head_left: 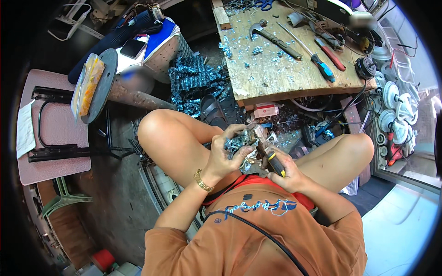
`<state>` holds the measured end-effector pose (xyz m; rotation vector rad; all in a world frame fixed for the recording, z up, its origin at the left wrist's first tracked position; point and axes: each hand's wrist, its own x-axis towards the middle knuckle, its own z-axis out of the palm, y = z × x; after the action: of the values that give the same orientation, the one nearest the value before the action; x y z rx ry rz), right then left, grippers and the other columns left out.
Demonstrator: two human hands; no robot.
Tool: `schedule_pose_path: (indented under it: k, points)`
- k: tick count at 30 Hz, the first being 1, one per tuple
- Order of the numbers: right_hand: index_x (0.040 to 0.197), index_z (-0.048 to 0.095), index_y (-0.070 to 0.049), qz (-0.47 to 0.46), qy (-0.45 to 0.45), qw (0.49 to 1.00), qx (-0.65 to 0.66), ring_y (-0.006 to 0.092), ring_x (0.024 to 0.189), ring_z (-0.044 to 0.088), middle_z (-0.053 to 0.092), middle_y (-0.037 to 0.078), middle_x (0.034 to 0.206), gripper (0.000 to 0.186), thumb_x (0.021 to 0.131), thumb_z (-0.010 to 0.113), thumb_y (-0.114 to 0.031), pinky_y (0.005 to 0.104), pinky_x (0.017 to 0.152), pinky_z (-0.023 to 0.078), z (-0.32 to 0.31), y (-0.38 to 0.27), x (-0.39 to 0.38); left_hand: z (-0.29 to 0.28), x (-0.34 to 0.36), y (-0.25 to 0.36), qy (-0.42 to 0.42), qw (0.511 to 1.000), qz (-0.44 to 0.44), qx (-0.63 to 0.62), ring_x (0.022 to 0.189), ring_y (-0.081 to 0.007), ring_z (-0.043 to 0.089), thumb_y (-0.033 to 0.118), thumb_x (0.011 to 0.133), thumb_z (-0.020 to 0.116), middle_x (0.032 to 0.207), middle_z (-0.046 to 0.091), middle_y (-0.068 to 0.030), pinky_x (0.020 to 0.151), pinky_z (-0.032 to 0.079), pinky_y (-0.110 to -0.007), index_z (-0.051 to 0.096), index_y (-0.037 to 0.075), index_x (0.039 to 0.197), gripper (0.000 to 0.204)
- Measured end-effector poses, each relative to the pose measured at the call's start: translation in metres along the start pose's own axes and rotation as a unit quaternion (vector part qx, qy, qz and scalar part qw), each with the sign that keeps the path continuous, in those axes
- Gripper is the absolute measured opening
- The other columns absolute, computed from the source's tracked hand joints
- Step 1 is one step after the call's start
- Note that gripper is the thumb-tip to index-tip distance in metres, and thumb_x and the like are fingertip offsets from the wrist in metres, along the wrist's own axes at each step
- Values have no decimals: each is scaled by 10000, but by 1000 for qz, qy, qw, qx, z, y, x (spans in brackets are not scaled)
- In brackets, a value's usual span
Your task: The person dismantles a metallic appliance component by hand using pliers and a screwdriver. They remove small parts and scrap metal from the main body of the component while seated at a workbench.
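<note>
Above my lap, my left hand point(226, 154) curls round a tangled, roundish clump of bluish metal wire or shavings point(235, 142). What lies inside the clump cannot be made out. My right hand point(286, 169) is closed on a hand tool point(276, 163) with a dark metal shank and a black-and-yellow grip. The far end of the tool reaches the fingertips of my left hand, beside the clump; its exact kind is unclear. Pale scraps show between the two hands.
Ahead stands a wooden bench point(248, 83) strewn with shavings, bearing a claw hammer point(276, 42), a blue-handled screwdriver point(322, 66) and a red-handled tool point(330, 54). Dark blue coiled scrap point(191, 83) lies left of it. A pink chair point(60, 119) stands at left, white plastic parts point(396, 106) at right.
</note>
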<state>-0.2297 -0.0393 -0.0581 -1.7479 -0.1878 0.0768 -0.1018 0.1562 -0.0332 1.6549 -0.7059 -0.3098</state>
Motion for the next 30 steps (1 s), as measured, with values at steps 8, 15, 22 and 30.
schedule_pose_path:
  k: [8,15,22,30]
  points:
    - [1165,553,33,-46,-5,996,-82,352,1068,582,550,198,1140,483,698,652,-44,403,951,472,-20,-4,11,0,2,-7,32,998,45,12,695,-142,653,193,833,790,827,693,-95,661,507,-278,597,-3,1121,398]
    - [1325,463,-60,204,-97,872,435,237,1132,598,513,115,1296,660,693,619,51,364,966,485,-19,-18,12,11,12,-10,46,999,-6,-24,755,-116,642,180,888,754,886,695,-98,686,505,-278,549,15,1149,370]
    - [1300,482,-59,214,-92,877,421,254,1176,595,513,135,1342,624,706,649,36,379,998,476,-21,-3,4,0,16,-12,-28,995,-72,-68,807,-137,652,190,865,777,932,696,-86,768,520,-283,561,16,1187,425]
    - [1156,542,-43,260,-99,804,526,353,1228,595,517,202,1395,473,699,657,6,438,1036,478,-44,4,0,21,15,-15,23,997,-40,-54,819,-97,618,128,885,744,939,654,-38,742,512,-245,544,28,1225,407]
